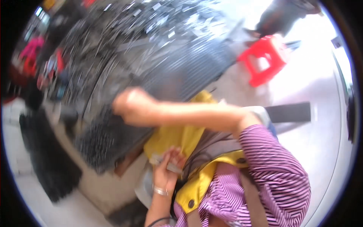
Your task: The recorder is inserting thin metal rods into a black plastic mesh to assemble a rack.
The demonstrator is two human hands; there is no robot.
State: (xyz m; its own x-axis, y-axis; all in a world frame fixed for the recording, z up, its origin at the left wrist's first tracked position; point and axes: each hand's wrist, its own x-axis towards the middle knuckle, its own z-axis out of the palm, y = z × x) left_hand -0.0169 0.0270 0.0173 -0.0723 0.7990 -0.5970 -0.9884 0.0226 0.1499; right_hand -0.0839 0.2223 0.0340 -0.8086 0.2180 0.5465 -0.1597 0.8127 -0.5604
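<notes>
My left hand (172, 162) is low in front of my body, its fingers curled around a small pale, flat strip (174, 168) whose kind I cannot make out. A bracelet circles that wrist. Across my front reaches my right arm, bringing my right hand (134, 106) over to the left, above the near end of a stack of thin dark strips (100, 142). Motion blurs the right hand; it looks curled in, but its fingers and anything in them cannot be made out. A yellow and brown apron (174, 140) covers my lap.
Ahead, a work surface carries a bundle of long dark ribbed strips (189, 68) and a heap of small dark and shiny pieces (151, 22). A red plastic stool (264, 60) stands at the right. Another dark bundle (49, 155) lies at the left. Someone's dark-clothed figure (283, 17) is at the far right.
</notes>
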